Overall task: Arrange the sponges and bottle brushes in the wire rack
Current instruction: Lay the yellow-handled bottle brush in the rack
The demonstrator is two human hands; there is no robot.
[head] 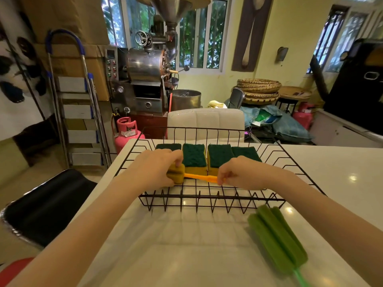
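- Nearest, off the rack's near right corner: green bottle brush (277,239) flat on the white table (165,255), outside the wire rack (207,196), probably next to go in.
- Orange bottle brush (184,176) held level over the rack floor: left hand (157,168) clasping its foam head, right hand (238,172) pinching the handle, likely for laying down straight.
- Lined up along the rack's far side: four green-topped sponges (194,157).
- No readable labels or writing.

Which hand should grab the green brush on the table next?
The right hand, I think. The green brush lies on the table outside the wire rack, on the person's right side near that arm. The left hand is farther away, holding the orange brush by its sponge head.
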